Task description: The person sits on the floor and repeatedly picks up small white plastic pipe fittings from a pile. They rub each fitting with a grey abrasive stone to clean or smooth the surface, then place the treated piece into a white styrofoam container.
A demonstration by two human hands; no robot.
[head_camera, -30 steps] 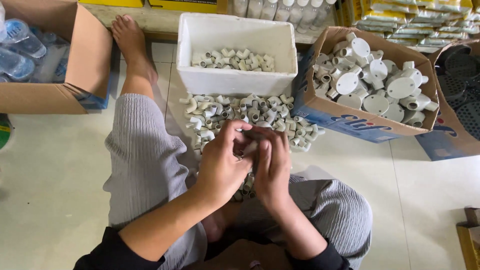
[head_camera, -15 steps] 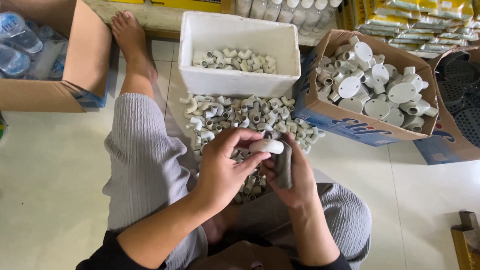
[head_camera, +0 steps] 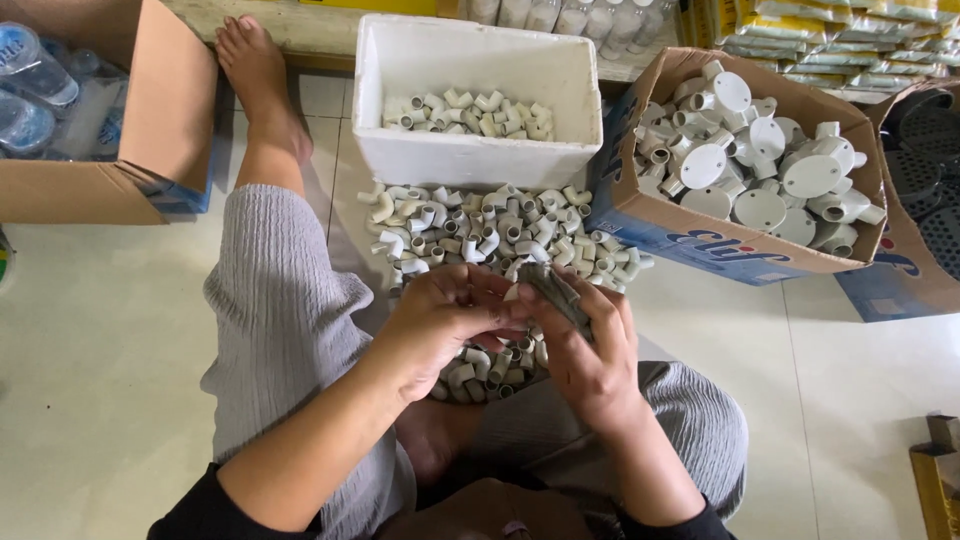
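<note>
Elbow fitting: hidden between both hands, above the floor pile (head_camera: 500,240).
Left hand (head_camera: 440,325): fingers curled inward, grip pressed on something I cannot see.
Right hand (head_camera: 590,350): pinching a grey cloth (head_camera: 555,290).
Done: some pale elbows lie in the white foam box (head_camera: 475,160).
Left: judging by the heap, most remain.
Nearby: cardboard box of round junction boxes (head_camera: 760,170).

- White foam box (head_camera: 470,160), rectangular, open-topped, top centre.
- Brown cardboard box (head_camera: 700,235) with blue printed side, right of the foam box.
- Brown cardboard box (head_camera: 150,120), top left, with blue lower edge.
- Yellow packets (head_camera: 800,25), stacked, top right.
</note>
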